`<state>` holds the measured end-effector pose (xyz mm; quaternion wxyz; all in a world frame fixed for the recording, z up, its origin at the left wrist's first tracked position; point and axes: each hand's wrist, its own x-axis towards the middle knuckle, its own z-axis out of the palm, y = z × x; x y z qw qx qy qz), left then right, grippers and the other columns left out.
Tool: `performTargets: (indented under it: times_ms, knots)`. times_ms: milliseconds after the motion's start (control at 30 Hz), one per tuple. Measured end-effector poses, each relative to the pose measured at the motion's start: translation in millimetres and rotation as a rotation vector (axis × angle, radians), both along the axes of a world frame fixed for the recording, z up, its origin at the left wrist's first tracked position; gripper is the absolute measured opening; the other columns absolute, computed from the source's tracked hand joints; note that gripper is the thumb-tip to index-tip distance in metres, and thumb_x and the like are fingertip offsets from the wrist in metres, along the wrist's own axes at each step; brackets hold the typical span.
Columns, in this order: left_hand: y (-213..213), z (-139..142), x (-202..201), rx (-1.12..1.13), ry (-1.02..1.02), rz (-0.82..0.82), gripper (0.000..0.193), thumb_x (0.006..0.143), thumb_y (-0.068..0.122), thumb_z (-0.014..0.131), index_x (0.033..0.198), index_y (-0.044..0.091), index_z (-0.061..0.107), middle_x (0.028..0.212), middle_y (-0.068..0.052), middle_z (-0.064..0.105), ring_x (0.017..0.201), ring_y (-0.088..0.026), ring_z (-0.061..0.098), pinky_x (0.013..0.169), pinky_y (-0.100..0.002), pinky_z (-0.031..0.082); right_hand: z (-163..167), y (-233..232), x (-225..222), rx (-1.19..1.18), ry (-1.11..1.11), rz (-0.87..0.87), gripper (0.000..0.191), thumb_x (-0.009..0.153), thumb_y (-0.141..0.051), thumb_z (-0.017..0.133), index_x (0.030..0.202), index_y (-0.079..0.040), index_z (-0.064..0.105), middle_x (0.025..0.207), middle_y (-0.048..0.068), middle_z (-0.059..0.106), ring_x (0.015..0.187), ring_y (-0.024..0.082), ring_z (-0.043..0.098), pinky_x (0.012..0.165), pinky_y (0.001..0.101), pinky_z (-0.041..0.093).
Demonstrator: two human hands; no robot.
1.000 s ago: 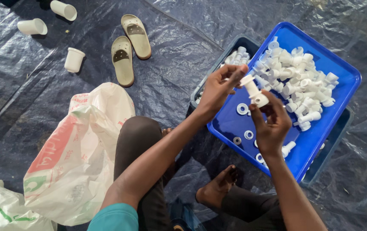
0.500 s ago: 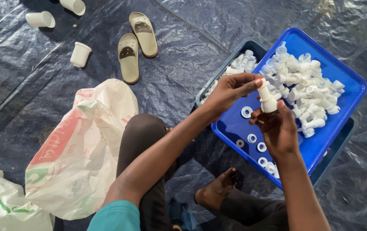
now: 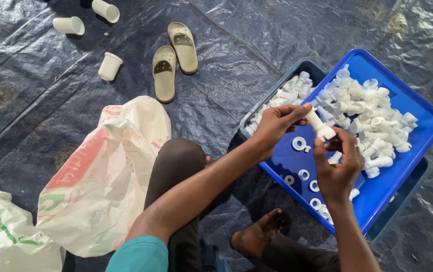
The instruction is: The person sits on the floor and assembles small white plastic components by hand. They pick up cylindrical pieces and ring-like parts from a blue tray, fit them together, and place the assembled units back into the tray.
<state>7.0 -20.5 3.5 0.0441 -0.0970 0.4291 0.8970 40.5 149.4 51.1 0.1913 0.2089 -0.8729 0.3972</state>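
Fingers of both hands are closed on one white plastic fitting (image 3: 319, 126), which is held in the air above the bare front part of the blue tray (image 3: 430, 113). Compared with half a second ago, the piece has been turned from nearly upright to a slant, and it is now gripped from both ends rather than mainly from one side. It can be judged that the piece is being twisted or pressed together, not merely picked up. The upper, narrower end is pinched between thumb and fingertips of the left hand (image 3: 275, 126); the lower, wider end is gripped by the right hand (image 3: 335, 168), whose fingers (image 3: 348, 141) curl over it from the right. Loose white rings (image 3: 300, 144) lie on the tray floor just below the hands, and a heap of similar white fittings (image 3: 367, 111) fills the tray's far half. More of them are seen in the grey bin (image 3: 269, 103) underneath. Sandals (image 3: 175, 59), paper cups (image 3: 109, 66) and plastic sacks (image 3: 100, 176) lie on the dark tarpaulin (image 3: 35, 100), well apart from the hands.
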Motion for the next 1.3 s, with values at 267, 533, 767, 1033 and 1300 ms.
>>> performTargets:
  times_ms: [267,533,767,1033,1300]
  knots:
    - [6,-1,-1,0.074,0.094,-0.052,0.039,0.096,0.038,0.073,0.117,0.005,0.074,0.098,-0.001,0.073,0.093,-0.008,0.066,0.081,-0.023,0.051,-18,24,-16,-0.944,-0.882,0.334,0.06,0.118,-0.046,0.049,0.082,-0.001,0.065,0.067,0.006,0.06,0.064,0.019,0.059,0.069,0.0357,0.054]
    - [11,-11,-1,-0.099,0.123,0.057,0.037,0.096,0.033,0.077,0.111,-0.001,0.077,0.093,-0.006,0.072,0.088,-0.009,0.064,0.079,-0.023,0.052,12,3,1,0.05,-0.062,-0.021,0.049,0.094,-0.035,0.073,0.117,0.007,0.062,0.093,0.012,0.062,0.074,0.019,0.064,0.068,0.0303,0.049]
    - [8,1,0,-0.019,0.227,-0.113,0.042,0.093,0.036,0.075,0.119,0.003,0.073,0.107,-0.004,0.075,0.101,-0.01,0.068,0.09,-0.027,0.055,12,10,-15,-0.994,-1.066,0.063,0.037,0.104,-0.038,0.06,0.116,-0.004,0.064,0.093,0.006,0.069,0.073,0.011,0.062,0.065,0.0279,0.049]
    - [5,0,-3,-0.02,0.152,0.076,0.041,0.095,0.037,0.076,0.115,0.002,0.076,0.101,-0.005,0.074,0.094,-0.01,0.065,0.082,-0.025,0.052,21,3,-3,-0.15,-0.386,0.028,0.046,0.1,-0.023,0.072,0.136,0.002,0.059,0.11,0.009,0.066,0.087,0.013,0.065,0.077,0.0271,0.054]
    - [10,-4,0,0.055,-0.005,0.008,0.032,0.098,0.035,0.075,0.105,0.004,0.077,0.085,0.001,0.068,0.077,-0.005,0.056,0.071,-0.02,0.045,14,0,5,0.183,0.224,0.084,0.039,0.101,-0.008,0.084,0.13,0.0,0.061,0.119,0.015,0.065,0.092,0.023,0.068,0.083,0.0304,0.057]
